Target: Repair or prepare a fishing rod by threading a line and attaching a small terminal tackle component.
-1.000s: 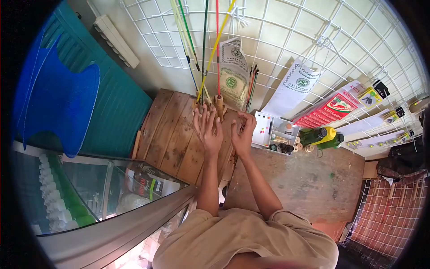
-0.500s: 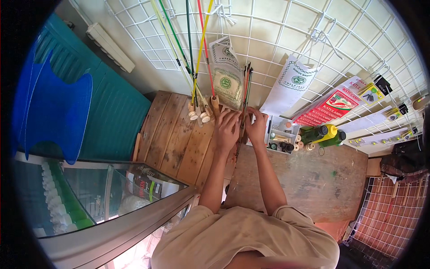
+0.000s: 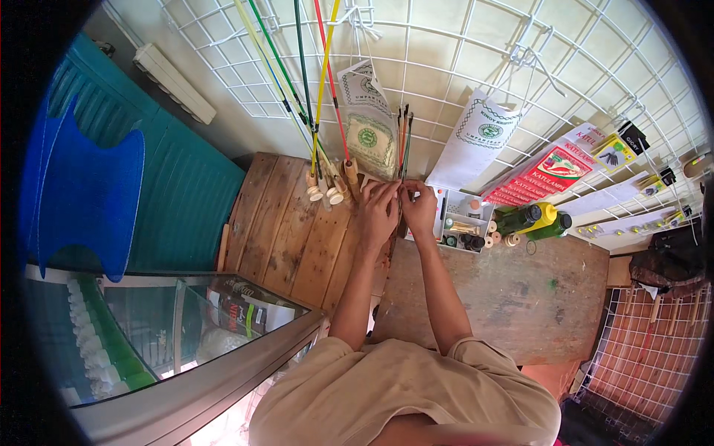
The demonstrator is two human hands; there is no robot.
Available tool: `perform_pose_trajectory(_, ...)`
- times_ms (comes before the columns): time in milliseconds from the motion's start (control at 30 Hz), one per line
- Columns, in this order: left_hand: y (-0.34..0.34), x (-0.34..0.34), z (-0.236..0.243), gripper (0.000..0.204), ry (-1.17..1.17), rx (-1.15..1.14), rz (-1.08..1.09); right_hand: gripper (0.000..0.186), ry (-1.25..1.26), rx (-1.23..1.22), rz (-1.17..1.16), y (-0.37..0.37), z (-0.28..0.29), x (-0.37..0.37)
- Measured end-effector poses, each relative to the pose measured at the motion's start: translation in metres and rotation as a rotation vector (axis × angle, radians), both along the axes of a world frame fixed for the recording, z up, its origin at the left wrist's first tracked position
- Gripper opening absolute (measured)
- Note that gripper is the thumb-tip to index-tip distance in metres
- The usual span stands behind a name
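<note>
A bundle of thin, dark and reddish slender sticks [image 3: 402,145] stands upright at the back of the table, against the wall grid. My left hand [image 3: 378,213] has its fingers bent around the lower part of the bundle from the left. From the right, my right hand [image 3: 419,209] pinches at the same sticks, its fingertips close to those of the left. The lower ends of the sticks are mostly hidden between the hands. Just left of them lean several coloured rods [image 3: 323,89] with wooden handles [image 3: 351,175] and round wooden knobs [image 3: 335,195].
Behind hang a packet [image 3: 372,141], a white paper sleeve [image 3: 476,141] and red packets [image 3: 550,171]. A compartment tray [image 3: 465,223] with small parts, wooden spools [image 3: 494,236] and bottles [image 3: 547,219] sit right. A glass case [image 3: 156,327] stands at left, beside the wooden table [image 3: 491,297].
My right hand has moved in towards the left, and the hands are now closer together. The sticks show fewer and lower tips above them. The whole view has shifted slightly.
</note>
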State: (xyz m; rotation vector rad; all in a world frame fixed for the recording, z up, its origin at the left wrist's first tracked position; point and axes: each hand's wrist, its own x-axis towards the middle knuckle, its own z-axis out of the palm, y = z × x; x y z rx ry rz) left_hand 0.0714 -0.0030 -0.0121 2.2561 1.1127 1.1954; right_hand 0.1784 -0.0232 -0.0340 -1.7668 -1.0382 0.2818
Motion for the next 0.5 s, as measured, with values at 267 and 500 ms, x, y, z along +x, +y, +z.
perform_pose_trajectory(267, -0.014, -0.007, -0.018, 0.043, -0.026, -0.131, -0.051, 0.016, 0.072, 0.011, 0.104, -0.017, 0.000, -0.004)
perform_pose_trajectory(500, -0.035, -0.015, -0.017, 0.037, -0.112, -0.221, 0.003, 0.019, 0.034, 0.058, 0.100, -0.041, 0.010, -0.011)
